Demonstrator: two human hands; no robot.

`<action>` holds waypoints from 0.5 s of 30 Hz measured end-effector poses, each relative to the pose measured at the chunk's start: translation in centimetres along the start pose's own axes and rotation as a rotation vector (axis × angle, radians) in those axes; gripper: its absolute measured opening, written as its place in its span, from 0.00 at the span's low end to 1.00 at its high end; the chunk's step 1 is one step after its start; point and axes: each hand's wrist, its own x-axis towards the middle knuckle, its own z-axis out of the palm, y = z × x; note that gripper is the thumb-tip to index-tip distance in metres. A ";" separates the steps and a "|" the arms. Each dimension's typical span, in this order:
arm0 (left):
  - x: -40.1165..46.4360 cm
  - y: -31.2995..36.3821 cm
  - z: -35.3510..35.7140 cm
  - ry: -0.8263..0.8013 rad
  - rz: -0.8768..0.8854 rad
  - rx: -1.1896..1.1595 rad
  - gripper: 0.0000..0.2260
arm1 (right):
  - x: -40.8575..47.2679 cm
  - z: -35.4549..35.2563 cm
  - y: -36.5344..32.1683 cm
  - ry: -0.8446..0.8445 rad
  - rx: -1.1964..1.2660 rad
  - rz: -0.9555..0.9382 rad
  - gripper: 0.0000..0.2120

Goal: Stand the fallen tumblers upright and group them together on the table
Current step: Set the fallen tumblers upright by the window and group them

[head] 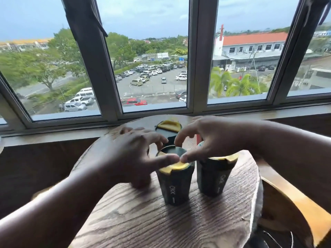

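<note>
Three dark tumblers with yellow lids stand upright together on the round wood-grain desk (136,221) by a wide window (154,56): middle tumbler (174,183), right tumbler (214,178), far tumbler (168,128). Left hand (132,154) and right hand (215,138) hover over them, each grip loosely spread, thumbs touching the middle lid.

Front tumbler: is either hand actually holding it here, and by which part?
Both hands, left and right, meet at the front tumbler's yellow-lidded top, fingertips at its rim; a firm grip cannot be told.

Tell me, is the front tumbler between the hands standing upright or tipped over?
Upright: the front tumbler stands on its base on the table, yellow lid on top.
</note>
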 end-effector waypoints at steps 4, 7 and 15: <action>3.5 -2.2 -0.4 0.203 -0.050 -0.152 0.17 | 1.8 -1.4 2.4 0.128 0.020 -0.017 0.15; 6.3 -2.8 -1.1 -0.025 -0.010 -0.014 0.23 | 3.9 -2.1 4.4 0.129 -0.012 0.011 0.15; 10.0 -3.8 0.4 -0.417 -0.257 -0.104 0.41 | 6.8 -1.8 5.6 0.131 0.018 -0.001 0.21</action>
